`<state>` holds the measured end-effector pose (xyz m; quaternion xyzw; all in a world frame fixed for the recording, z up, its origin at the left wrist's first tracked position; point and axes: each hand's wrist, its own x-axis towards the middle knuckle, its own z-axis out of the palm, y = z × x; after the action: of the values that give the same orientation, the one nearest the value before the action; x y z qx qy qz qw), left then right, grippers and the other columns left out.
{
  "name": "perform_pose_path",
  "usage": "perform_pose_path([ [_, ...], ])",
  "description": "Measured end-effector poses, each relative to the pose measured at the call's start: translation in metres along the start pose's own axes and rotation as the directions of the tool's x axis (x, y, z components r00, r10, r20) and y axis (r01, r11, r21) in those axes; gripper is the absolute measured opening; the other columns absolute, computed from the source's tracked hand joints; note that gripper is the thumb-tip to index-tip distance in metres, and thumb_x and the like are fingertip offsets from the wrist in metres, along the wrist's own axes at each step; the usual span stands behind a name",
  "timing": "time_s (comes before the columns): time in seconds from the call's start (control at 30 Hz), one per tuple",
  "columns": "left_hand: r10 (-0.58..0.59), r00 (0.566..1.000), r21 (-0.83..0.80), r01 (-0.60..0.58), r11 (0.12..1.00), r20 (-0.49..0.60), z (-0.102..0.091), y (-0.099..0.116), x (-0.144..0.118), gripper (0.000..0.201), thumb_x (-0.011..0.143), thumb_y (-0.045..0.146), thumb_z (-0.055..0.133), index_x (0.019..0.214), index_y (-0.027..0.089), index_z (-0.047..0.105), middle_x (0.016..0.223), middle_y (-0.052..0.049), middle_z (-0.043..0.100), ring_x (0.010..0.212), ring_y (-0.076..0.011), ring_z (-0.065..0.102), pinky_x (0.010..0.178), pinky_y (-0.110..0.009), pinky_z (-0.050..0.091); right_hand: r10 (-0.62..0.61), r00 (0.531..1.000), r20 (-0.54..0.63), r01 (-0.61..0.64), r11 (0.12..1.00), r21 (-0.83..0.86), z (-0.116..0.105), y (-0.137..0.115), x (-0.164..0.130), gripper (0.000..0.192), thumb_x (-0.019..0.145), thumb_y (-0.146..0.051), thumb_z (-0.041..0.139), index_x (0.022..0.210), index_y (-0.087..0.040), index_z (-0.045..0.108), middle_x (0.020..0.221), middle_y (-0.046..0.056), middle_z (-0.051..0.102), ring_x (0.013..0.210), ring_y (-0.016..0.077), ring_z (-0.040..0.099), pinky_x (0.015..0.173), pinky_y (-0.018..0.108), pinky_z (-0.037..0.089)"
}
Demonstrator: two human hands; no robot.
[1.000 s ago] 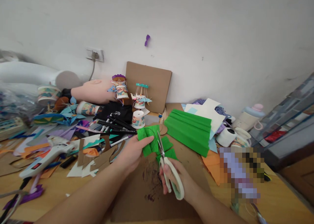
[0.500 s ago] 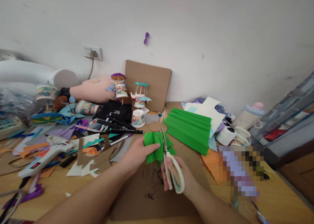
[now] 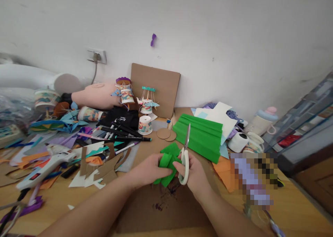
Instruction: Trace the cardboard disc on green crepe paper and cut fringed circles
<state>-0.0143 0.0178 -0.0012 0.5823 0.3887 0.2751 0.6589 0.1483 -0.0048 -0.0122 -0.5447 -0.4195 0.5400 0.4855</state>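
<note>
My left hand (image 3: 145, 170) pinches a small folded piece of green paper (image 3: 168, 160) over a sheet of brown cardboard (image 3: 161, 202) on the wooden table. My right hand (image 3: 195, 174) grips white-handled scissors (image 3: 185, 154), blades shut and pointing up and away. The right thumb and fingertips also touch the green piece. Both hands meet at the middle of the view.
A large pleated green sheet (image 3: 200, 134) lies just behind the hands. Black markers (image 3: 125, 133), paper cups (image 3: 145, 124), cardboard scraps (image 3: 104, 167) and a white glue gun (image 3: 44, 166) crowd the left. An upright cardboard panel (image 3: 154, 88) leans on the wall. Tape rolls (image 3: 238, 141) sit right.
The scissors left the green paper and swung upright with blades closed. The green piece came nearer to me and got bunched between both hands.
</note>
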Motion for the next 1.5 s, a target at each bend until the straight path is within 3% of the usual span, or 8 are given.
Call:
perform_pose_path([
  [0.33, 0.032, 0.917, -0.263, -0.147, 0.954, -0.397, -0.02, -0.004, 0.013, 0.029, 0.061, 0.036, 0.08, 0.08, 0.015, 0.074, 0.074, -0.006, 0.074, 0.065, -0.0181, 0.064, 0.062, -0.027, 0.049, 0.014, 0.998, -0.063, -0.006, 0.992, 0.124, -0.002, 0.001, 0.001, 0.043, 0.055, -0.04, 0.08, 0.079, -0.021, 0.05, 0.049, -0.01, 0.052, 0.042, 0.0103, 0.054, 0.04, 0.019, 0.04],
  [0.53, 0.045, 0.931, -0.423, -0.207, 0.882, -0.362, -0.013, 0.001, 0.01, 0.037, 0.06, 0.041, 0.083, 0.084, 0.016, 0.073, 0.082, -0.007, 0.077, 0.066, -0.0181, 0.067, 0.07, -0.03, 0.053, 0.026, 0.989, 0.145, -0.028, 1.0, 0.01, 0.002, 0.003, -0.01, 0.044, 0.06, -0.048, 0.079, 0.073, -0.021, 0.047, 0.045, -0.005, 0.058, 0.04, 0.0099, 0.051, 0.037, 0.017, 0.034],
  [0.73, 0.094, 0.925, -0.313, -0.218, 0.924, -0.367, -0.017, 0.007, 0.007, 0.034, 0.06, 0.044, 0.083, 0.079, 0.019, 0.071, 0.069, -0.001, 0.074, 0.057, -0.0163, 0.065, 0.06, -0.027, 0.053, 0.003, 0.991, 0.137, -0.006, 1.0, 0.021, -0.001, -0.005, -0.009, 0.058, 0.06, -0.076, 0.066, 0.068, -0.021, 0.05, 0.052, -0.002, 0.059, 0.039, 0.0113, 0.053, 0.036, 0.021, 0.034],
  [0.93, 0.059, 0.996, -0.065, -0.064, 0.996, -0.067, -0.018, 0.004, 0.003, 0.018, 0.071, 0.036, 0.076, 0.075, 0.019, 0.072, 0.068, 0.001, 0.073, 0.059, -0.0157, 0.065, 0.057, -0.025, 0.05, -0.076, 0.995, 0.064, 0.08, 0.995, -0.059, -0.005, -0.005, -0.002, 0.04, 0.056, -0.048, 0.08, 0.074, -0.023, 0.055, 0.056, -0.007, 0.05, 0.049, 0.0109, 0.047, 0.047, 0.023, 0.037],
  [1.03, 0.028, 0.998, -0.033, -0.03, 0.999, -0.063, -0.018, -0.001, 0.005, 0.02, 0.068, 0.034, 0.078, 0.076, 0.018, 0.072, 0.068, 0.001, 0.072, 0.06, -0.0164, 0.065, 0.057, -0.025, 0.049, -0.061, 0.996, 0.057, 0.065, 0.996, -0.061, -0.004, -0.004, -0.002, 0.036, 0.055, -0.039, 0.08, 0.074, -0.022, 0.055, 0.055, -0.008, 0.047, 0.047, 0.0092, 0.039, 0.046, 0.022, 0.033],
  [1.2, -0.019, 0.997, -0.213, 0.002, 0.977, -0.079, -0.017, -0.002, 0.007, 0.033, 0.061, 0.028, 0.084, 0.089, 0.015, 0.075, 0.087, -0.007, 0.077, 0.075, -0.0217, 0.07, 0.071, -0.031, 0.053, -0.151, 0.981, -0.121, 0.163, 0.981, 0.101, -0.004, 0.003, 0.001, 0.033, 0.059, -0.037, 0.079, 0.074, -0.022, 0.054, 0.057, -0.008, 0.044, 0.05, 0.0088, 0.037, 0.047, 0.022, 0.032],
  [1.37, 0.009, 0.993, -0.56, -0.074, 0.825, -0.118, -0.001, 0.006, 0.003, 0.036, 0.061, 0.026, 0.083, 0.095, 0.015, 0.076, 0.096, -0.011, 0.077, 0.083, -0.0235, 0.072, 0.081, -0.033, 0.053, -0.133, 0.972, -0.192, 0.175, 0.959, 0.222, -0.003, 0.009, 0.002, 0.036, 0.059, -0.039, 0.081, 0.077, -0.022, 0.055, 0.068, -0.005, 0.049, 0.055, 0.0098, 0.041, 0.051, 0.023, 0.037],
  [1.5, 0.001, 0.996, -0.566, -0.05, 0.823, -0.086, 0.009, -0.001, 0.005, 0.04, 0.061, 0.025, 0.084, 0.099, 0.015, 0.076, 0.107, -0.013, 0.075, 0.091, -0.0262, 0.071, 0.084, -0.034, 0.053, -0.139, 0.965, -0.221, 0.188, 0.957, 0.222, 0.0, 0.008, 0.0, 0.04, 0.057, -0.041, 0.083, 0.077, -0.021, 0.054, 0.07, -0.005, 0.051, 0.054, 0.0084, 0.043, 0.049, 0.022, 0.039],
])
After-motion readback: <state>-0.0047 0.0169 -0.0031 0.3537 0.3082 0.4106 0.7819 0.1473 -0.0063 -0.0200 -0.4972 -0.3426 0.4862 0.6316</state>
